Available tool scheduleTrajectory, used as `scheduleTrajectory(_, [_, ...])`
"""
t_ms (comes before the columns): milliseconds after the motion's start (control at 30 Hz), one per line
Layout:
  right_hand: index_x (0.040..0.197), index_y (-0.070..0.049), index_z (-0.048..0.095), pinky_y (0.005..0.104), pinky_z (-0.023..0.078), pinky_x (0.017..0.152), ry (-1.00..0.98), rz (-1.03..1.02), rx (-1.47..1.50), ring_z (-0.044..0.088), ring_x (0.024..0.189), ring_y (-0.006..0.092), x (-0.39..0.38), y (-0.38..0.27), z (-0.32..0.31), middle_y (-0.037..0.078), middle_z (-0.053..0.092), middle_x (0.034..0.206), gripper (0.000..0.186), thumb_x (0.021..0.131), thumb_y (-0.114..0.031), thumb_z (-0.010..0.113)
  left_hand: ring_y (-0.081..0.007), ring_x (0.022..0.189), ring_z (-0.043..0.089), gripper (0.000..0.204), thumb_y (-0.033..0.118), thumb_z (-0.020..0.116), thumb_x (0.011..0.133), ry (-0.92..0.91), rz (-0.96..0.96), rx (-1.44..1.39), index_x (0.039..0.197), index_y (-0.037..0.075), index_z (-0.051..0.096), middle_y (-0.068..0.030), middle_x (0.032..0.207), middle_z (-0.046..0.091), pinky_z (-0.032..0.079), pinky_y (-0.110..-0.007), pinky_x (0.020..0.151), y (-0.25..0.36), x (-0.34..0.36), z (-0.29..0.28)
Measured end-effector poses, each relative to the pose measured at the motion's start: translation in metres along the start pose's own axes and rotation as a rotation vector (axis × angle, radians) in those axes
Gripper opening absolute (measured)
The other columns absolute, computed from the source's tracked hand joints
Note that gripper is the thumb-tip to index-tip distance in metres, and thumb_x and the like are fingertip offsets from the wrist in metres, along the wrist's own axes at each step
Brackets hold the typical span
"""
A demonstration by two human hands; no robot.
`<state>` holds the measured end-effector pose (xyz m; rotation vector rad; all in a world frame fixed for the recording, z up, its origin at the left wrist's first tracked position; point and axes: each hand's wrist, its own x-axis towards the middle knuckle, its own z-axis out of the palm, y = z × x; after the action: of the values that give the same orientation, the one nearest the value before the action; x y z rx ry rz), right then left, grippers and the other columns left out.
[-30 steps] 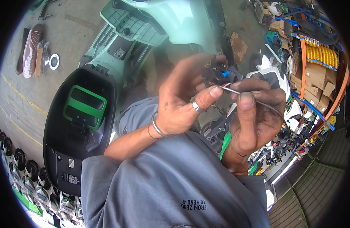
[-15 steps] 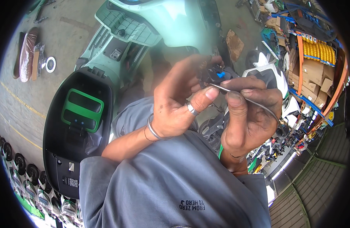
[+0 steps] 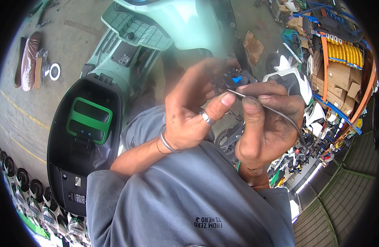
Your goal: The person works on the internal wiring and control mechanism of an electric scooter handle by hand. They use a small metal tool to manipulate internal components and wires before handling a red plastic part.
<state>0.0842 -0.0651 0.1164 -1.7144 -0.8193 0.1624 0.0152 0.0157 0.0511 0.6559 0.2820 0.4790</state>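
My left hand [image 3: 189, 111], with a silver ring and bangle, grips a small black component [image 3: 224, 78] that has a blue piece on it; its thumb presses at the cable's end. My right hand [image 3: 267, 119], its fingertips darkened, pinches a thin grey cable [image 3: 280, 114] that runs from the component and hangs down past my fingers. The details where cable and component meet are too small to make out. Beyond my hands stands a mint-green scooter body [image 3: 189, 29], with an open black seat compartment [image 3: 57, 136] holding a green frame [image 3: 90, 103] at the left.
A brown cushion in plastic [image 3: 31, 61] and a white ring [image 3: 54, 72] lie on the concrete floor. Rows of scooters [image 3: 37, 193] line the lower left. On the right are white panels [image 3: 288, 78], shelving with cardboard boxes [image 3: 337, 80] and yellow coils [image 3: 343, 55].
Both hands and the component have shifted slightly left compared with a second ago. My right hand's grip on the cable and my left hand's hold on the component look much the same.
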Motion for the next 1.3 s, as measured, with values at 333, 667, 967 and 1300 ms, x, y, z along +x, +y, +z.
scheduleTrajectory(333, [0.102,0.004,0.042,0.0267,0.055,0.068,-0.011,-0.046,-0.05,0.063,0.077,0.0196,-0.002,0.004,-0.002,0.026,0.062,0.091,0.021,0.091,0.01,0.058,-0.036,0.122,0.055,0.058,0.015,0.068,0.091,-0.017,0.016,0.019,0.137,-0.007,0.04,-0.0295,0.132,0.053,0.048,-0.046,0.102,-0.003,-0.001,-0.002])
scheduleTrajectory(667, [0.102,0.003,0.043,0.0259,0.054,0.071,0.01,0.013,0.054,0.062,0.081,0.0187,-0.002,0.003,-0.004,0.025,0.062,0.092,0.022,0.09,0.01,0.059,-0.0357,0.123,0.055,0.057,0.016,0.068,0.092,-0.016,0.02,0.048,0.137,-0.007,0.041,-0.0286,0.131,0.054,0.048,-0.047,0.102,-0.002,-0.001,-0.003])
scheduleTrajectory(967, [0.101,0.002,0.043,0.0263,0.054,0.071,0.005,0.016,-0.023,0.063,0.081,0.0187,-0.004,0.0,-0.002,0.024,0.063,0.093,0.021,0.09,0.01,0.06,-0.0342,0.121,0.056,0.058,0.016,0.068,0.092,0.006,-0.007,0.017,0.136,-0.009,0.041,-0.0268,0.131,0.055,0.049,-0.045,0.1,0.001,-0.001,0.0])
scheduleTrajectory(1300, [0.099,0.002,0.045,0.0276,0.054,0.075,-0.027,0.121,0.026,0.064,0.084,0.0189,0.0,-0.006,-0.005,0.023,0.064,0.094,0.02,0.09,0.01,0.061,-0.0321,0.12,0.057,0.057,0.014,0.068,0.091,0.001,-0.042,0.008,0.137,-0.007,0.044,-0.0266,0.129,0.056,0.048,-0.044,0.101,0.005,0.0,-0.003])
